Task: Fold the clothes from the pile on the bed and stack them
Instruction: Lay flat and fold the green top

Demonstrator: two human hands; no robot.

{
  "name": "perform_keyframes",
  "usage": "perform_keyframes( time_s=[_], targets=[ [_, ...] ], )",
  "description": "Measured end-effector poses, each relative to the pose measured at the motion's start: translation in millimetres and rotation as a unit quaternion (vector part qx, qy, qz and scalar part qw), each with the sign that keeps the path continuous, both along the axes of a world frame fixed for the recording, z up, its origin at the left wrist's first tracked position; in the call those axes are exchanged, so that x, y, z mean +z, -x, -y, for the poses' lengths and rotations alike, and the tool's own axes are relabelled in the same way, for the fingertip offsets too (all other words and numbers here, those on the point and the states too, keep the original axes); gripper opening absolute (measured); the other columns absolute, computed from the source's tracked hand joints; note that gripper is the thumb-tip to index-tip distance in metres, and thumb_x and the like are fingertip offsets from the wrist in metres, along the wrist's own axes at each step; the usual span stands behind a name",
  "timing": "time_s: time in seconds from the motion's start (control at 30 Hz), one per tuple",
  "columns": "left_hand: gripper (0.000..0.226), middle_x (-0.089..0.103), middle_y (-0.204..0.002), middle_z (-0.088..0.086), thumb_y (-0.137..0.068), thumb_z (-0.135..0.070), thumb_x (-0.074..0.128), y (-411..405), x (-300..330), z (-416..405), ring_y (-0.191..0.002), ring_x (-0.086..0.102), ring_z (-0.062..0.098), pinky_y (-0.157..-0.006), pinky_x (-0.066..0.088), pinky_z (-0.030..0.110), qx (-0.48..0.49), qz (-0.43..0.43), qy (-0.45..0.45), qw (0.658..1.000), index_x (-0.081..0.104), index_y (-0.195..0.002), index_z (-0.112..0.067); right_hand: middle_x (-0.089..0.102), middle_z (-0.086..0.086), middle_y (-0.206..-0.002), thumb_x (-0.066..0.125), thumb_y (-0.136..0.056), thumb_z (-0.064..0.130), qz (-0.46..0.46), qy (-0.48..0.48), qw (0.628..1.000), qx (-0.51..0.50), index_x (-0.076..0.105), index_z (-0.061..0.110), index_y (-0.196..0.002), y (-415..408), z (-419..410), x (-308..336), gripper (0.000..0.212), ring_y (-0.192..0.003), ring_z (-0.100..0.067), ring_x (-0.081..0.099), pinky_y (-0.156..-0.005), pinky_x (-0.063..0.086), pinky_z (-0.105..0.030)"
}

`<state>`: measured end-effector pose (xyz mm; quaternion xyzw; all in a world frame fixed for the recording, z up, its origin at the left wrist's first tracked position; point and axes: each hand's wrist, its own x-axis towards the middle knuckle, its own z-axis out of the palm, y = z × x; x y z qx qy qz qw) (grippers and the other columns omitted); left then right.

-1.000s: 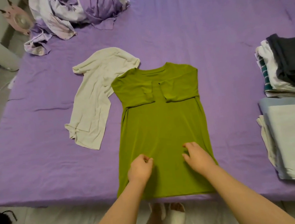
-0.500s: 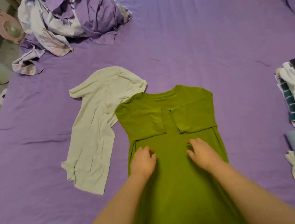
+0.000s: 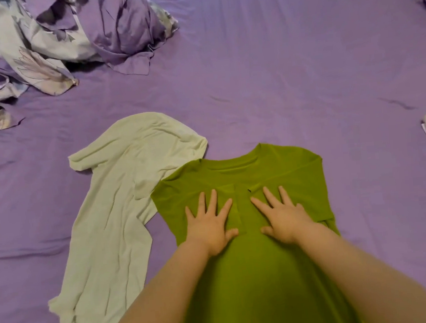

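The purple bed (image 3: 288,64) carried everything. Near its front edge lay the green shirt (image 3: 245,274), sleeves already turned in, with a pale shirt (image 3: 113,208) touching its left side (that one unfolded). On the green shirt's chest the left hand (image 3: 210,228) and right hand (image 3: 284,219) pressed flat, fingers spread, gripping nothing. The step looked like smoothing the sleeve folds; next would call for folding the hem up toward the collar.

You are in a bedroom: a big bed (image 3: 288,59) with a purple sheet (crumpled bedding (image 3: 72,37) too).
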<state>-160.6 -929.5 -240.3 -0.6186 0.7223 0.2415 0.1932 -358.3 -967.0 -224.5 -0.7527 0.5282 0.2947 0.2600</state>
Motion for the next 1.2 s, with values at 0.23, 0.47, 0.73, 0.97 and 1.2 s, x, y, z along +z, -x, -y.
perform_keyframes(
  time_s=[0.23, 0.47, 0.73, 0.97, 1.2],
  targets=[
    [0.104, -0.038, -0.151, 0.004, -0.069, -0.089, 0.035, 7.0, -14.5, 15.0, -0.139, -0.032, 0.038, -0.103, -0.002, 0.075, 0.007, 0.024, -0.026, 0.999, -0.026, -0.142, -0.046, -0.027, 0.003, -0.157, 0.057, -0.080, 0.067, -0.024, 0.011, 1.000, 0.015, -0.015, 0.047, -0.146, -18.5, 23.9, -5.8, 0.100, -0.142, -0.039, -0.023, -0.105, 0.027, -0.065],
    [0.080, -0.017, -0.160, 0.005, -0.088, -0.071, 0.029, 8.2, 4.7, -36.7, -0.146, -0.017, 0.032, -0.114, -0.001, 0.063, 0.029, -0.009, 0.067, 0.997, -0.002, -0.152, -0.034, -0.007, -0.004, -0.161, 0.043, -0.094, 0.051, 0.041, 0.115, 0.992, 0.014, 0.001, 0.038, -0.151, -3.2, -38.5, -0.3, 0.072, -0.147, -0.030, -0.009, -0.117, 0.012, -0.052],
    [0.068, -0.014, -0.160, 0.005, -0.097, -0.051, 0.033, 34.0, 17.8, -200.7, -0.146, -0.018, 0.030, -0.115, -0.009, 0.053, 0.044, -0.037, -0.024, 0.998, 0.002, -0.153, -0.028, 0.033, -0.014, -0.152, 0.070, -0.081, 0.043, 0.070, 0.078, 0.994, -0.009, 0.042, 0.026, -0.143, 16.3, -195.6, 17.3, 0.071, -0.141, -0.035, 0.029, -0.110, 0.030, -0.053],
    [0.052, 0.068, -0.104, 0.000, -0.043, -0.051, 0.084, 73.4, 48.3, -291.0, -0.094, 0.067, 0.023, -0.076, 0.056, 0.034, -0.060, -0.074, -0.053, 0.994, 0.070, -0.090, -0.035, 0.062, -0.011, -0.128, 0.090, -0.047, 0.031, 0.141, 0.045, 0.988, 0.045, 0.072, 0.030, -0.096, 49.7, -284.9, 21.8, 0.052, -0.117, -0.032, 0.059, -0.094, 0.048, -0.046],
    [0.034, 0.041, -0.121, 0.007, -0.087, -0.032, 0.053, 95.0, 22.0, -326.0, -0.116, 0.036, 0.027, -0.090, 0.029, 0.040, -0.023, -0.082, -0.096, 0.992, 0.046, -0.119, -0.021, 0.066, 0.000, -0.098, 0.088, -0.033, 0.038, 0.185, 0.058, 0.979, 0.055, 0.067, 0.032, -0.079, 90.8, -329.1, 10.5, 0.051, -0.085, -0.023, 0.066, -0.075, 0.055, -0.036]
  ],
)
